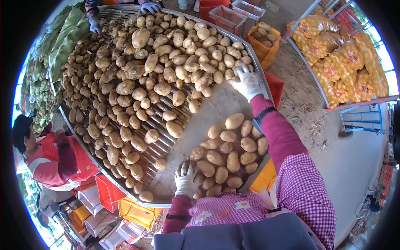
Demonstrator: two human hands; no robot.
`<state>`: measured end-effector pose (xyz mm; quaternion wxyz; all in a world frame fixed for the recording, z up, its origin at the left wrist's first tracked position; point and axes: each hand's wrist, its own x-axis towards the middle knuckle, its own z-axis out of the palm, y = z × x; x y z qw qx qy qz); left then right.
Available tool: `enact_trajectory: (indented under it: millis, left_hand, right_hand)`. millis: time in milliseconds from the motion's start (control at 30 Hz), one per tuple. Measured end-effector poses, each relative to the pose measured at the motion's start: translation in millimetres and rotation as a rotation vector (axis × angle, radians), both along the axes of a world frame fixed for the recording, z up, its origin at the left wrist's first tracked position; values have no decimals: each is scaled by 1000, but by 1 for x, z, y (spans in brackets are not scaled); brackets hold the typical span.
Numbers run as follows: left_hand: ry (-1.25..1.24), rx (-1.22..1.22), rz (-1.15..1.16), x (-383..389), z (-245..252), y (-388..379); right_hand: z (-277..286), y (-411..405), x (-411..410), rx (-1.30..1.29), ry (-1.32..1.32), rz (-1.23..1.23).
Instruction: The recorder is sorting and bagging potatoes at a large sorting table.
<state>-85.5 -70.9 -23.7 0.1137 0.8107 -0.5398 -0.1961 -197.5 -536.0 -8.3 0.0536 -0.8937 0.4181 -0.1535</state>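
My right hand (246, 82), in a white glove, reaches to the right side of a metal sorting table, fingers spread against the edge of a large potato heap (175, 59). My left hand (186, 179), in a soiled white glove, lies palm down at the near end, its fingers beside a group of potatoes (232, 161). I see nothing gripped in either hand, though the palms are hidden. The near group sits on the smooth metal plate (200, 125). Beyond the plate, loose potatoes (137, 143) lie on a bed of metal rollers (156, 170).
A raised metal rim (261, 70) edges the table. A person (51, 156) stands at the left; another person's gloved hands (151, 7) are at the far end. Plastic crates (137, 214) stand below the rim. An orange bag of potatoes (264, 40) and stacked net sacks (340, 62) are right.
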Motion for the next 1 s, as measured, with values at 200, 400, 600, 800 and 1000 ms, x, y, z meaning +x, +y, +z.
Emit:
enact_trajectory:
  millis: [200,400,600,800,1000]
  left_hand:
    - [84,69,35,3,7,-5]
    - [48,-19,73,3,-1,-5]
    - [59,-17,75,3,12,-11]
    - [105,52,90,-1,5,-10]
    - [128,27,92,4,-2,-2]
  right_hand:
    - [-35,22,13,72,19,-80]
    - [-20,100,-50,82,10,304]
    - [16,98,20,49,-112,474]
    - [-15,86,111,-51,-15,332]
    - [-25,127,50,-26,-11,520]
